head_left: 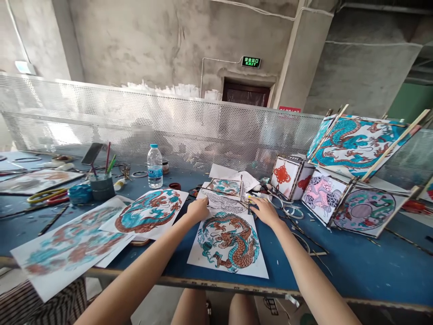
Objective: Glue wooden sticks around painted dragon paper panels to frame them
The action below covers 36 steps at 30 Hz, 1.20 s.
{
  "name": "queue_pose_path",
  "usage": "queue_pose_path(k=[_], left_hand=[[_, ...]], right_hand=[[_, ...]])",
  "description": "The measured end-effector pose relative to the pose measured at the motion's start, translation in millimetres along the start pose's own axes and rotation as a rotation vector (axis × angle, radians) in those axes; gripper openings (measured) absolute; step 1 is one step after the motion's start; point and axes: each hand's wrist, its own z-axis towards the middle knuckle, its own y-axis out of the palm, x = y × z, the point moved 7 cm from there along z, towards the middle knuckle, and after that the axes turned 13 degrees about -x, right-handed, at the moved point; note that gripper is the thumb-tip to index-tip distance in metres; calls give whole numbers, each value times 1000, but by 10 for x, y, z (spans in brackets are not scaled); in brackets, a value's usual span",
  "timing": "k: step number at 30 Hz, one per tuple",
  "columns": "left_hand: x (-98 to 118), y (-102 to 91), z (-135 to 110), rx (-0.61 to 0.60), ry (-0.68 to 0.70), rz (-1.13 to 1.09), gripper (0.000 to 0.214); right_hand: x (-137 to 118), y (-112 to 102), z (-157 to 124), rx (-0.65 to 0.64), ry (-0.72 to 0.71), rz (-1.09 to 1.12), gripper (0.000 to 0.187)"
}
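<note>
A painted dragon sheet (pixel 227 241) in teal and brown lies flat on the blue table (pixel 355 262) right in front of me. My left hand (pixel 198 209) rests at its top left corner, fingers curled, touching an uncoloured line-drawing sheet (pixel 225 201). My right hand (pixel 265 210) lies at the top right corner of the dragon sheet, fingers closed around a small dark thing I cannot make out. Scissors (pixel 287 207) lie just right of that hand.
More painted dragon sheets (pixel 149 212) spread to the left. A water bottle (pixel 154 166), a brush cup (pixel 101 185) and a phone (pixel 92 153) stand behind them. Paper lantern panels on bamboo frames (pixel 358 144) fill the right. A perforated metal screen (pixel 203 126) backs the table.
</note>
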Motion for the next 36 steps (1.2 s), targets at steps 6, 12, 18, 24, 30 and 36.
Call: queue_pose_path(k=[6,12,18,24,30,36], left_hand=[[-19,-10,-21,15,16,-43,31],[9,-66,-48,72,31,-80,34],[118,-173,-107,182,162,-119,33],[435,-150,-230,-120,620,-702,51],[543,-164,-301,-240,741,-924,47],[392,-356,-331,-245,755,-966,36]], right_hand=[[60,-334,-138,323,65,224,36],[47,-582,-315,565,39,387,36],[-159,-646,-414,547,-58,475,37],[-624,-599,-380,341,-278,668,33],[-1175,-696,-113,109,-475,798,32],[-1360,-572,16,31,-521,1068,33]])
